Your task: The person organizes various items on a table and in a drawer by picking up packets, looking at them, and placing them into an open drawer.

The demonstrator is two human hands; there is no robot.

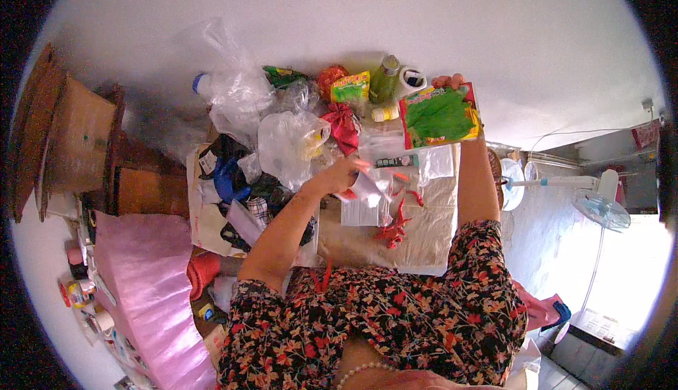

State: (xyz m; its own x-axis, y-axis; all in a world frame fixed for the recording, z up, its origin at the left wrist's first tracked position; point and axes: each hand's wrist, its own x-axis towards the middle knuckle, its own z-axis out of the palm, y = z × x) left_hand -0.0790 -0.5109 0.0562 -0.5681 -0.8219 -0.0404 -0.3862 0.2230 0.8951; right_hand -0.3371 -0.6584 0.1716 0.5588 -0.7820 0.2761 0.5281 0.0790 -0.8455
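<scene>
My right hand [449, 81] grips the top edge of a green seed-style packet [440, 116] with a red and yellow border, held up above the far right of the table. Over the table's middle, my left hand [343, 174] is curled and partly blurred, with a whitish sheet [365, 188] at its fingers. Red shows by the fingertips, too blurred to name. Below lie white printed slips [360, 212] and tangled red cord pieces [394, 229]. A red cloth pouch [344, 125] sits just beyond my left hand.
Clear plastic bags [294, 149] and dark cloth items [228, 178] crowd the left side. At the back stand a green bottle [385, 80], a white roll [412, 78] and another green-yellow packet [350, 88] against the wall. A fan [601, 209] is at the right, a pink cover [145, 284] lower left.
</scene>
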